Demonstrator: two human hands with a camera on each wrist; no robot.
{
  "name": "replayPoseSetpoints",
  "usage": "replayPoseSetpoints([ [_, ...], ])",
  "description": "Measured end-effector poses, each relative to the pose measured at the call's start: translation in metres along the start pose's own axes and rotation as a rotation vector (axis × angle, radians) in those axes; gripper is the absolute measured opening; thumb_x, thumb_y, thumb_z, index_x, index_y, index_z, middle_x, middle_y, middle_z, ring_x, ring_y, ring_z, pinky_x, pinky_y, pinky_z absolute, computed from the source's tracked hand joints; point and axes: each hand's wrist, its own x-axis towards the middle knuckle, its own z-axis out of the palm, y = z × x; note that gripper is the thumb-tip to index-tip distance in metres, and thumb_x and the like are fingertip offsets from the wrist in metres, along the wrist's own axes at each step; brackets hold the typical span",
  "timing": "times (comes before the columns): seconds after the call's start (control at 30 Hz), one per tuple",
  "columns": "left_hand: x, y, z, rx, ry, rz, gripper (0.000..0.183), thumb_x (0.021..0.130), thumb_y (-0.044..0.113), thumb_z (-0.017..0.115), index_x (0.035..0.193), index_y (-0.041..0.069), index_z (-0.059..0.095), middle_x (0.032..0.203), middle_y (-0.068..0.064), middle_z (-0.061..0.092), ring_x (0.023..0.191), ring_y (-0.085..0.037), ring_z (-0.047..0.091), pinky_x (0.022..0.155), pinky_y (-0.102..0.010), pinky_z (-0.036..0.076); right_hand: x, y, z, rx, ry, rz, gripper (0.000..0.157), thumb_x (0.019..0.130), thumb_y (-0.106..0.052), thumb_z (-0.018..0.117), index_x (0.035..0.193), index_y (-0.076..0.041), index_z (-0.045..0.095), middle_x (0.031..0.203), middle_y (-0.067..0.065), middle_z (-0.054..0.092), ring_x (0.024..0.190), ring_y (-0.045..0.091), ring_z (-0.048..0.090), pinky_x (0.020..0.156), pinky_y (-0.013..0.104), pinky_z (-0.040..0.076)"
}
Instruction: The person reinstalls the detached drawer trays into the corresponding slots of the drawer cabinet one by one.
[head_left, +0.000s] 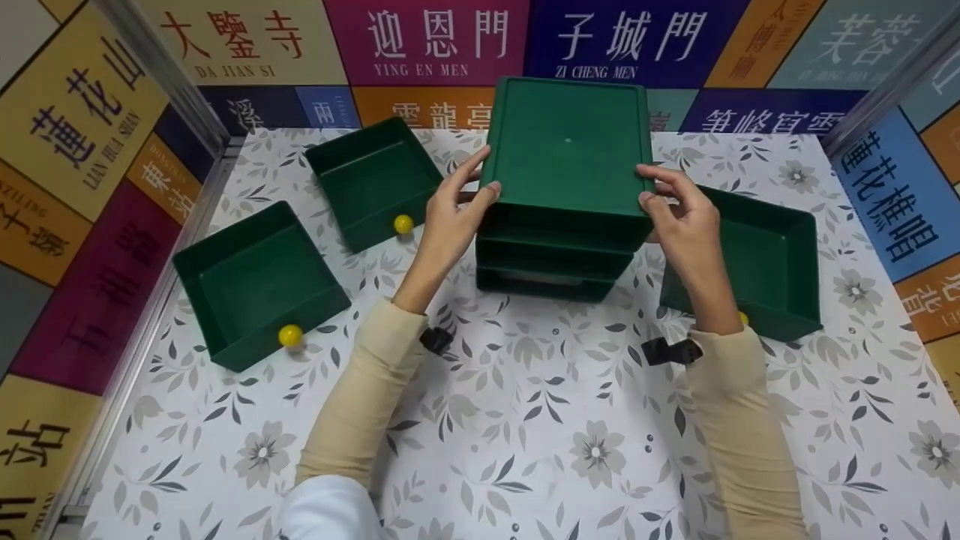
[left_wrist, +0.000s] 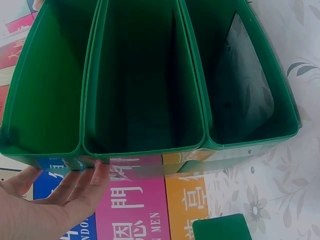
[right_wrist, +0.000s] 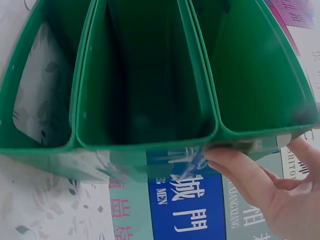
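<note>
One green drawer cabinet (head_left: 568, 142) stands at the far middle, with three compartments (left_wrist: 145, 100). Three green drawers are out of it: two on the left, one far (head_left: 375, 169) and one near (head_left: 262, 262), and one on the right (head_left: 772, 255). Three round yellow knobs show, one at each drawer: far left (head_left: 403, 224), near left (head_left: 290, 336) and right (head_left: 743, 318), the last mostly hidden. Two hands, one left (head_left: 456, 202) and one right (head_left: 686, 217), two beige sleeves (head_left: 739, 435) and one floral tablecloth (head_left: 540, 465) complete the count, with three printed walls (head_left: 442, 75).
</note>
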Motion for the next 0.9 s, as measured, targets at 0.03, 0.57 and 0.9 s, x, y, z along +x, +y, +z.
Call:
replayPoseSetpoints([
  [0.03, -0.001, 0.000, 0.000, 0.001, 0.001, 0.004, 0.045, 0.094, 0.036, 0.051, 0.139, 0.034, 0.043, 0.137, -0.004, 0.044, 0.108, -0.015, 0.056, 0.090, -0.030, 0.048, -0.001, 0.000, 0.001, 0.000, 0.010, -0.002, 0.033, 0.094, -0.023, 0.050, 0.126, -0.025, 0.058, 0.123, 0.009, 0.057, 0.074, 0.009, 0.059, 0.051, 0.017, 0.046],
  [0.57, -0.021, 0.000, 0.003, 0.025, 0.086, 0.048, 0.043, 0.096, 0.037, 0.046, 0.138, 0.027, 0.044, 0.135, 0.000, 0.047, 0.114, -0.014, 0.052, 0.096, -0.028, 0.045, -0.007, -0.014, 0.009, 0.119, 0.054, -0.012, 0.034, 0.093, -0.016, 0.050, 0.125, -0.014, 0.059, 0.122, 0.009, 0.056, 0.074, 0.009, 0.054, 0.050, 0.016, 0.043],
  [0.9, -0.045, -0.011, -0.013, 0.031, 0.103, 0.097, 0.039, 0.096, 0.020, 0.050, 0.135, 0.016, 0.050, 0.129, -0.008, 0.053, 0.111, -0.019, 0.056, 0.092, -0.033, 0.048, -0.007, -0.014, 0.005, 0.156, 0.048, -0.019, 0.033, 0.092, -0.015, 0.052, 0.124, -0.011, 0.059, 0.122, 0.003, 0.056, 0.092, 0.011, 0.051, 0.050, 0.016, 0.041],
])
